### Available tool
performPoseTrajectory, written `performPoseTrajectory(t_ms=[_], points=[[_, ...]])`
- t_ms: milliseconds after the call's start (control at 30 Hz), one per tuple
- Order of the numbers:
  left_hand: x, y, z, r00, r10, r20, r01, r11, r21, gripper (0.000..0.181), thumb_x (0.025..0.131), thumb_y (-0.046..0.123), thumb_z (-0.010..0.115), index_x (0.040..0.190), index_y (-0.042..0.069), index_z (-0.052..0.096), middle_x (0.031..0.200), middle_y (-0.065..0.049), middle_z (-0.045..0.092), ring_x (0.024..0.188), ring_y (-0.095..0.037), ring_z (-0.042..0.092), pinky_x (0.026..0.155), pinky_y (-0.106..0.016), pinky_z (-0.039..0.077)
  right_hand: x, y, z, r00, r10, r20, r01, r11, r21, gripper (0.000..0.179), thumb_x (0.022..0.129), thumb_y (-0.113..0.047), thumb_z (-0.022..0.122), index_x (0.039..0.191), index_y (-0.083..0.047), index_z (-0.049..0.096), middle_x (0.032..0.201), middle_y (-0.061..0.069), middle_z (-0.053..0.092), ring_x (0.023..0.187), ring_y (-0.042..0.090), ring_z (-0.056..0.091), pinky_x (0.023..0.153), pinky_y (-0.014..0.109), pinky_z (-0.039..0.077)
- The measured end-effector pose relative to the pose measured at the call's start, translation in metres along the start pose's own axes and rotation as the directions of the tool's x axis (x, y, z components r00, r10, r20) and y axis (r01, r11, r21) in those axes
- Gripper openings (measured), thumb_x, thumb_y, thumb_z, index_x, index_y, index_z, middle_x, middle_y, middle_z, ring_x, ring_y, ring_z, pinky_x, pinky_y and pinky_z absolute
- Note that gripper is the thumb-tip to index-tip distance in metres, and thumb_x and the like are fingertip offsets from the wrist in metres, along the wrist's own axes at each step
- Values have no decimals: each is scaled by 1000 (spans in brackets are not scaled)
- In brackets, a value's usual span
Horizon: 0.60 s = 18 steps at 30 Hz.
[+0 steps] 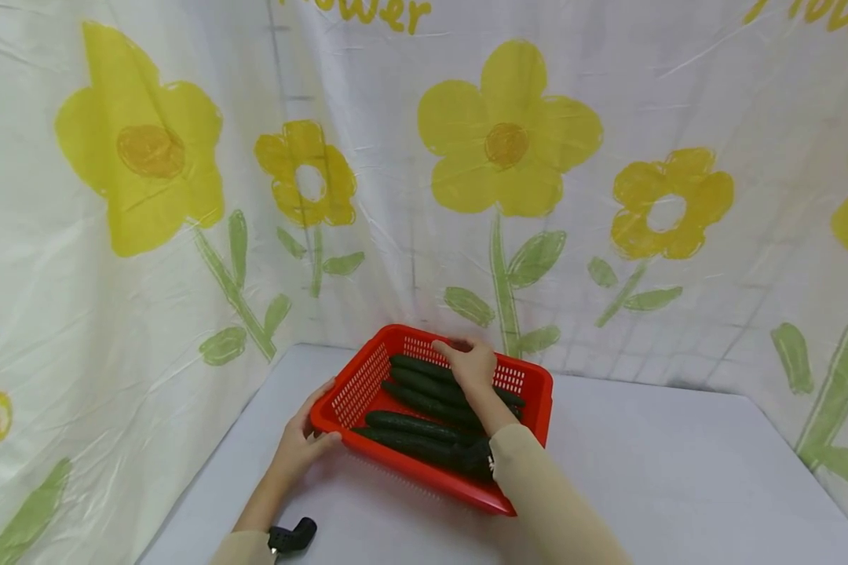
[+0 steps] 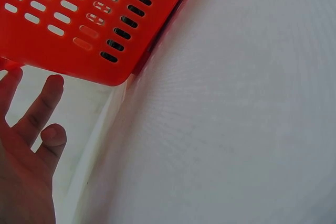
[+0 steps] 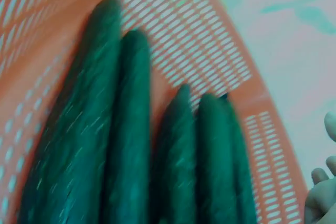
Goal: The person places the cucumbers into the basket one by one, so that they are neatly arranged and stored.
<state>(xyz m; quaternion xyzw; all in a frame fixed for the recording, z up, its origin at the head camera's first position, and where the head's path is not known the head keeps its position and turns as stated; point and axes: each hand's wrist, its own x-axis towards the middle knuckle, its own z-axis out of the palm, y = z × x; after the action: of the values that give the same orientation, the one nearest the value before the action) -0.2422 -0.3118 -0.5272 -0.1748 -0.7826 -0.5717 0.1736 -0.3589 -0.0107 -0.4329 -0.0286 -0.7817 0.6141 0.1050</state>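
Observation:
A red plastic basket [image 1: 359, 402] with slotted walls sits on the white table. Several dark green cucumbers [image 1: 420, 424] lie side by side in it. At the basket's left front corner, my left hand [image 1: 300, 446] spreads its thumb and fingers; one fingertip meets the rim in the left wrist view, other fingers stay apart. My right hand [image 1: 472, 367] reaches across the cucumbers to the far rim, thumb pointing left. In the right wrist view it is partly cut off, fingers loosely bent beyond the rim, nothing visible between them.
A white table [image 1: 650, 455] extends to both sides of the basket. Behind and to the left hangs a pale curtain [image 1: 396, 259] printed with yellow flowers. Dark wrist straps [image 1: 291, 537] are on both arms.

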Motion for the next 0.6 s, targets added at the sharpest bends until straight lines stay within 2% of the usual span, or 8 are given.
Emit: performPoseTrajectory(t_ms=[100, 200, 300, 400, 500, 567, 600], points=[[4, -1, -1, 1000, 7, 7, -7, 1000, -9, 82, 92, 16, 81, 164, 16, 42, 165, -19, 44, 128, -6, 59, 101, -17, 48, 1, -7, -8, 999, -8, 49, 6, 999, 42, 37, 90, -35, 87, 113, -8, 81, 116, 12, 75, 110, 32, 67, 93, 50, 57], [6, -4, 0, 1000, 12, 11, -12, 1000, -26, 82, 91, 16, 82, 163, 16, 42, 165, -18, 44, 128, -7, 60, 99, -17, 49, 3, -15, -24, 989, -27, 144, 22, 999, 42, 40, 94, -41, 81, 117, -9, 79, 122, 13, 73, 116, 32, 65, 98, 51, 54], [7, -7, 3, 999, 26, 29, -25, 999, -42, 79, 94, 21, 79, 164, 14, 42, 165, -19, 43, 129, -6, 59, 99, -18, 49, 5, -17, -52, 965, -85, 248, 86, 996, 5, 43, 99, -46, 74, 120, -9, 79, 125, 15, 73, 119, 35, 65, 102, 54, 52], [11, -6, 2, 998, 40, 43, -39, 999, -30, 69, 100, 24, 72, 162, 11, 45, 164, -22, 43, 130, -3, 58, 98, -19, 51, 7, -19, -86, 934, -135, 330, 166, 984, -70, 47, 102, -51, 67, 113, -7, 80, 111, 15, 76, 113, 39, 68, 99, 56, 52], [19, 7, -7, 1000, 1, 31, -3, 998, 62, 53, 105, 21, 63, 156, 8, 52, 152, -24, 57, 119, -6, 63, 88, -23, 54, 9, -19, -122, 909, -170, 381, 257, 947, -190, 49, 106, -50, 62, 105, -4, 80, 92, 12, 78, 99, 40, 70, 87, 49, 56], [29, 19, -18, 998, -67, 14, 63, 983, 172, 47, 108, 23, 59, 152, 6, 57, 144, -24, 64, 114, -15, 67, 86, -30, 55, 12, -16, -144, 890, -201, 408, 336, 896, -292, 48, 107, -47, 60, 99, -3, 80, 84, 10, 76, 87, 36, 70, 76, 41, 54], [35, 27, -24, 993, -115, 9, 109, 966, 234, 47, 109, 26, 57, 152, 6, 57, 140, -24, 66, 112, -21, 69, 86, -35, 56, 14, -14, -154, 881, -218, 420, 377, 861, -342, 47, 107, -44, 60, 97, -3, 80, 82, 8, 76, 82, 32, 69, 72, 37, 53]])
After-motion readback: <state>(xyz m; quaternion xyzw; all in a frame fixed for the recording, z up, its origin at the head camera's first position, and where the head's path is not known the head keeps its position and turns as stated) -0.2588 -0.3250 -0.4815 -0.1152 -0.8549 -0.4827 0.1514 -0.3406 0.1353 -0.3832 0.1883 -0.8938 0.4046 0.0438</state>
